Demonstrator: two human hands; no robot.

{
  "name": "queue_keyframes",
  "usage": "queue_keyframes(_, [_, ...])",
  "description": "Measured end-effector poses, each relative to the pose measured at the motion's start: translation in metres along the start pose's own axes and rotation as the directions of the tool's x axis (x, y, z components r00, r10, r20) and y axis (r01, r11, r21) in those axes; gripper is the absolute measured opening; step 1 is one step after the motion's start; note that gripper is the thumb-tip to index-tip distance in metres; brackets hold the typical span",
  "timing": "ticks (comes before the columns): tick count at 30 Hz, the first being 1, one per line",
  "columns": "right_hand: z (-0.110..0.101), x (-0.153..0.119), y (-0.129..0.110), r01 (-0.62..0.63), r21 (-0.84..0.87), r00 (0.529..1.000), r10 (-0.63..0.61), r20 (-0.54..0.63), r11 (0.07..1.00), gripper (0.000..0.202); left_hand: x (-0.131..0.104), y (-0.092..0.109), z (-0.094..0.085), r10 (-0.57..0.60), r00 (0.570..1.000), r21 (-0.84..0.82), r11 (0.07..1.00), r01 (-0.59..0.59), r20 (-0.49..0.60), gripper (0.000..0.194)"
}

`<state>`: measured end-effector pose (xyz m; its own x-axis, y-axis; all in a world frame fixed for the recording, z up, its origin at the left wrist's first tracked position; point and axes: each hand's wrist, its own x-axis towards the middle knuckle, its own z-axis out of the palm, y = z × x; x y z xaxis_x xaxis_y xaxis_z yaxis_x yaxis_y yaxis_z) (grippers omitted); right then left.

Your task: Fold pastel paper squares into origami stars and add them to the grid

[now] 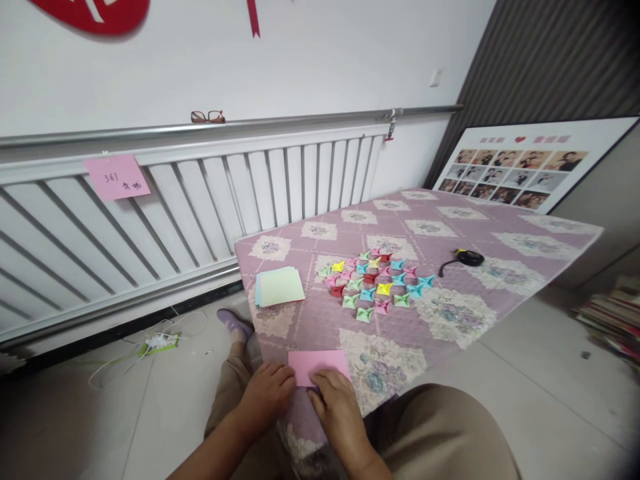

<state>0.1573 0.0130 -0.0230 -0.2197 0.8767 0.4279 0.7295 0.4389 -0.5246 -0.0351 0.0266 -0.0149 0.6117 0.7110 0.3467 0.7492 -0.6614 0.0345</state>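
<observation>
A pink sheet of paper, wider than it is deep, lies at the near end of the table; whether it is folded cannot be made out. My left hand is at its left edge, fingers close together and bent over the corner. On the near edge rests my right hand, closed with fingers on the paper and the thumb just below. Beyond stands a group of small folded paper pieces in pink, green, blue, yellow and red. A stack of coloured paper, pale green on top, is at the left.
A black tape measure lies on the floral tablecloth. Left of the table are a white radiator and a power strip with cables on the floor. A photo board leans behind the table's far end.
</observation>
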Motion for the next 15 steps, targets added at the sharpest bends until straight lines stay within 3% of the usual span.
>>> queue_keyframes(9, [0.003,0.000,0.000,0.078,-0.049,0.997,-0.077,0.025,0.996,0.019,-0.001,0.013,-0.004,-0.109,0.994,-0.037,0.993,0.110,0.022,0.012])
queue_keyframes(15, [0.003,0.000,0.001,0.069,-0.036,0.997,-0.068,0.032,0.997,0.021,0.009,0.010,-0.005,-0.157,0.954,-0.018,0.986,0.167,0.255,0.011])
